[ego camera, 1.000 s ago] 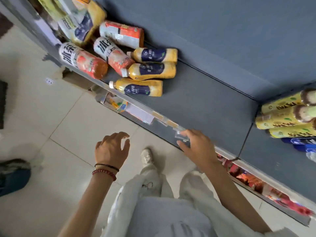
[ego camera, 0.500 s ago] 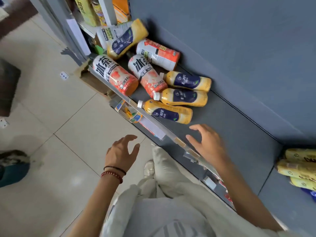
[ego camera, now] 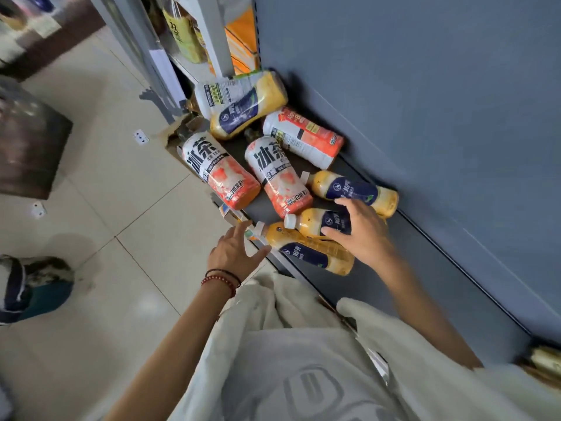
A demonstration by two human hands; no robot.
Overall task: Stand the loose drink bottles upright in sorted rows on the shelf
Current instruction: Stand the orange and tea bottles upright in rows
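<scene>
Several drink bottles lie on their sides on the low grey shelf (ego camera: 425, 268). Three small yellow bottles with navy labels lie closest to me: the near one (ego camera: 312, 253), the middle one (ego camera: 315, 221) and the far one (ego camera: 355, 189). Three large peach iced-tea bottles lie behind them: a left one (ego camera: 220, 174), a centre one (ego camera: 277, 176) and one by the wall (ego camera: 303, 138). A big yellow bottle (ego camera: 246, 106) lies at the back. My right hand (ego camera: 361, 235) reaches over the middle yellow bottle, fingers spread. My left hand (ego camera: 235, 249) is open beside the near bottle's cap.
The grey back wall (ego camera: 425, 101) rises behind the shelf. A neighbouring rack (ego camera: 182, 41) with packaged goods stands at the upper left. Tiled floor (ego camera: 106, 223) lies left of the shelf edge. More yellow packs (ego camera: 546, 360) show at the far right.
Both hands have moved forward to the yellow bottles: the right now hovers over the middle one, the left has come up to the shelf edge. The view has closed in on the pile.
</scene>
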